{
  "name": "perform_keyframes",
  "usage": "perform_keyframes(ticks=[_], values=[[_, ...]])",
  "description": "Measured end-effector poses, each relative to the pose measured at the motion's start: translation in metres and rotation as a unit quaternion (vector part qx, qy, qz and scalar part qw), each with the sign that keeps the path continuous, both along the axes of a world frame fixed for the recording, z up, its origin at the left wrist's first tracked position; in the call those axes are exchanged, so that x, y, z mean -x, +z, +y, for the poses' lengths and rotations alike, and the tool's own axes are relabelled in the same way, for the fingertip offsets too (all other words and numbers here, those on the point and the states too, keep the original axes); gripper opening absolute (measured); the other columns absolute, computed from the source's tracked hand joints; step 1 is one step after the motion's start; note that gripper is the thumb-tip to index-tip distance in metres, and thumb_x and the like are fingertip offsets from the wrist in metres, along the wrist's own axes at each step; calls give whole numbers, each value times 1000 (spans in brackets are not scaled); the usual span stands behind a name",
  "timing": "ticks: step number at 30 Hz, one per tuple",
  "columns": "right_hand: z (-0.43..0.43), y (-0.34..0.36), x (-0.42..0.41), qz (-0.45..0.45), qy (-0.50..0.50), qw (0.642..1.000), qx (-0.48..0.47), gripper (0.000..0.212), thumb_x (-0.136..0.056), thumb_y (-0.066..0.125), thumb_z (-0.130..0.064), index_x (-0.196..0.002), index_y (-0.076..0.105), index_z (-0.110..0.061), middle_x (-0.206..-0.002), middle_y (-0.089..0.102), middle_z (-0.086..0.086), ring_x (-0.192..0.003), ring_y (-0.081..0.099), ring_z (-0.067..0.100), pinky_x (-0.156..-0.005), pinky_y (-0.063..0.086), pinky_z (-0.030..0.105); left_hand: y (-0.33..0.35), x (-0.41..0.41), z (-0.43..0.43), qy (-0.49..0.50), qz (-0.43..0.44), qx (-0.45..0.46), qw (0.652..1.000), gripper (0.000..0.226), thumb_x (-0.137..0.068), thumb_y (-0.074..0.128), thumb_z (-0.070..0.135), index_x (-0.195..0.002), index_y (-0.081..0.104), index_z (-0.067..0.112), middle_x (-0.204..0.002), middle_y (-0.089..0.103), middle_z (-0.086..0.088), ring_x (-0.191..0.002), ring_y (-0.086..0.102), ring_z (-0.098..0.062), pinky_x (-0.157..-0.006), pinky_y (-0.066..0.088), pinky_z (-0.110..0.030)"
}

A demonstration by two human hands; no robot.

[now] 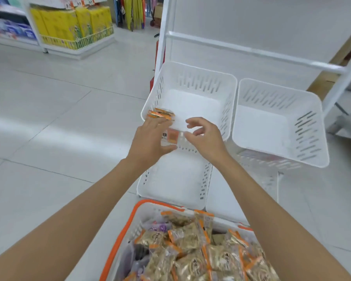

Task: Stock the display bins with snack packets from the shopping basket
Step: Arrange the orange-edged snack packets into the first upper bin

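Nearest us, the shopping basket sits heaped with snack packets, crinkly film with orange seams. They look light, soft and slippery, and the contents probably crush easily. Up ahead, the left hand pinches a few held packets over the near-left corner of the top display bin, fingers across the top and thumb underneath. The right hand hovers just beside them, fingers loosely curled and apparently empty. My call is to grip flat across the faces, not by the slick seams, and set them down gently. The neighbouring bin waits.
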State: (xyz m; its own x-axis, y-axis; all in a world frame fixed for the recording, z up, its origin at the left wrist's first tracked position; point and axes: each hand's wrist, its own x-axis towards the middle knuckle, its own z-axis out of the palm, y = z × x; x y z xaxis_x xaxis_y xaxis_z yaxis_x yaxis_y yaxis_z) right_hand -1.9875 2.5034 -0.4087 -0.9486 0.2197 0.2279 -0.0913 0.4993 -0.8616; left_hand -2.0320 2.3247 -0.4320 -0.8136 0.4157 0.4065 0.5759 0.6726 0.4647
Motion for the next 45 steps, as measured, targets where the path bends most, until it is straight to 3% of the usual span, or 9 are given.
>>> perform_keyframes(ticks=[10,13,17,22,28,34,39,42,45], values=[[22,-150,-185,-313,180,878,-313,75,-87,71,-33,-151,32,-30,-159,26,-5,-146,23,17,-116,29,43,-105,-147,-26,-51,-291,-58,954,55,-77,81,35,-125,61,19,-123,55,9,-114,53,-12,-99,46,-33],[13,-159,-195,-233,160,882,-377,31,-92,62,-19,-123,62,-21,-129,61,1,-125,48,23,-111,30,44,-109,-168,-24,-75,-322,-12,944,60,-81,79,28,-134,54,18,-126,52,3,-123,51,-18,-99,47,-37],[10,-110,-196,-110,64,967,-221,13,-95,61,-17,-97,74,-15,-89,71,-3,-90,60,15,-86,43,28,-101,-192,-4,-158,-355,-2,921,83,-78,81,32,-148,38,25,-137,54,1,-118,55,-19,-102,46,-38],[23,-73,-223,-118,45,992,-6,15,-92,64,-10,-88,68,-24,-83,74,-4,-83,69,8,-78,52,21,-99,-198,15,-102,-381,-163,904,13,-83,77,13,-85,66,19,-88,67,2,-81,64,-5,-81,51,-39],[36,-84,-236,-156,35,987,-23,11,-91,67,-18,-101,69,-22,-95,72,-8,-98,67,11,-92,51,30,-109,-215,32,-152,-443,-90,879,62,-83,77,11,-136,50,28,-143,46,6,-131,45,-15,-95,51,-33],[65,-148,-262,-402,149,834,-348,87,-76,73,-60,-148,36,-29,-162,12,8,-150,7,30,-119,12,56,-118,-215,23,-116,-458,-82,877,57,-86,74,16,-137,51,20,-131,55,5,-122,52,-14,-89,44,-23],[51,-141,-258,-233,87,961,-121,17,-84,75,-26,-87,65,-12,-105,62,8,-107,57,25,-98,44,46,-116,-228,28,-170,-477,-47,861,86,-79,81,29,-150,33,25,-139,47,11,-128,44,-8,-100,40,-27],[40,-113,-246,-208,97,972,55,9,-90,69,-16,-95,66,-9,-91,68,3,-85,64,11,-80,51,29,-116,-231,31,-167,-460,-69,869,61,-82,78,21,-137,52,28,-98,65,26,-88,60,10,-84,52,-17],[48,-112,-235,-222,71,972,-38,39,-94,64,-30,-131,58,-17,-133,59,1,-124,53,14,-105,41,32,-120,-217,25,-96,-445,-108,884,43,-93,67,17,-122,45,-5,-56,44,13,-48,43,0,-52,37,-10]])
